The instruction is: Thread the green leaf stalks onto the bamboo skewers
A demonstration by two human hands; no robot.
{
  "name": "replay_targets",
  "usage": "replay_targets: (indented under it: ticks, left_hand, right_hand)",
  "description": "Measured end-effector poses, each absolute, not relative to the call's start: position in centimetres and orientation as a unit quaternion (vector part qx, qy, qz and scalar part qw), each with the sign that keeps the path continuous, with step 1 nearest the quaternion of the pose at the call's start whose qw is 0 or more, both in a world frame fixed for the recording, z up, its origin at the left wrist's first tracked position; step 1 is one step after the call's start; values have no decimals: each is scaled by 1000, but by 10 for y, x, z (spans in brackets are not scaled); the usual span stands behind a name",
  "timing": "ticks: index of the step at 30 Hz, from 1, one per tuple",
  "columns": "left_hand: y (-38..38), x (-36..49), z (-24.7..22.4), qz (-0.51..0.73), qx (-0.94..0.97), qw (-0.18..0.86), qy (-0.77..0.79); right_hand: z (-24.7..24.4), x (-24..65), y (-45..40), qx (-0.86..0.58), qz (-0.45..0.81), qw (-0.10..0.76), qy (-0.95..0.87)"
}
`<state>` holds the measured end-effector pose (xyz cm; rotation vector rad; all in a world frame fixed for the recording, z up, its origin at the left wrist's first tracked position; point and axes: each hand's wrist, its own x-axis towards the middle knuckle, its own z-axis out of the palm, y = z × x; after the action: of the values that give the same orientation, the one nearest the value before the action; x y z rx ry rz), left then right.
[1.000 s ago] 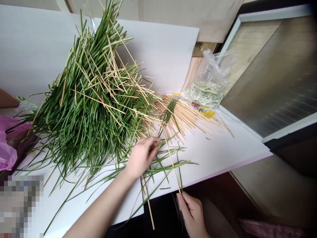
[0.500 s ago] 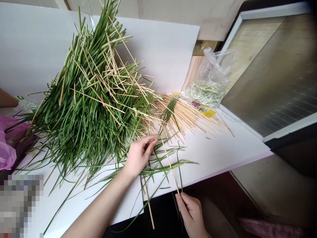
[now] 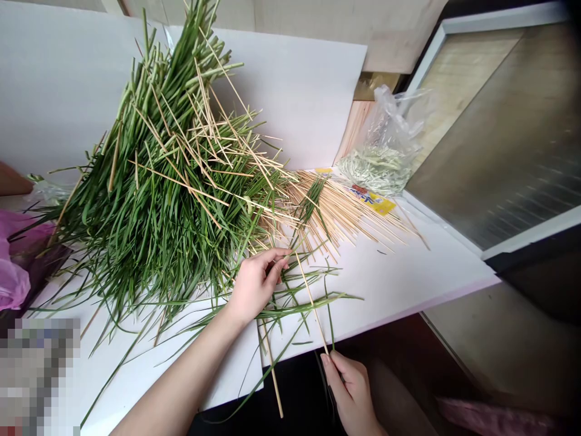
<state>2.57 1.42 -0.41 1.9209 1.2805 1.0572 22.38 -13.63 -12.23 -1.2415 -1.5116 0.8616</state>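
Observation:
My right hand (image 3: 351, 387) is closed around the lower end of a thin bamboo skewer (image 3: 311, 297), which slants up and away over the table's front edge. At the skewer's upper end, my left hand (image 3: 261, 278) pinches a green garlic chive (image 3: 293, 247) between thumb and fingertips. Exactly how the chive meets the skewer tip is too small to make out. Loose garlic chives (image 3: 313, 307) lie under the skewer and beneath my left wrist. Another bamboo skewer (image 3: 273, 375) sticks out past the table edge, between my arms.
A tall heap of garlic chives (image 3: 167, 206) with skewers strewn on it fills the left. Many bamboo skewers (image 3: 340, 209) are spread behind my hands. A clear plastic bag (image 3: 385, 145) of pale shreds, a glazed frame (image 3: 499, 133) and a pink bag (image 3: 18, 260) stand at the sides.

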Motion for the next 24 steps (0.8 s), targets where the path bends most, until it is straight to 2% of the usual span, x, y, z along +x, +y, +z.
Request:
replay_targets:
  ticks: [13,24]
  left_hand:
    - [15,25,-7,426,683,359,473]
    - [15,26,-7,427,679,367,472]
  right_hand:
    - [-122,223,-135,-507,347,489,-620]
    - [-122,223,-134,-503,344,489,-624]
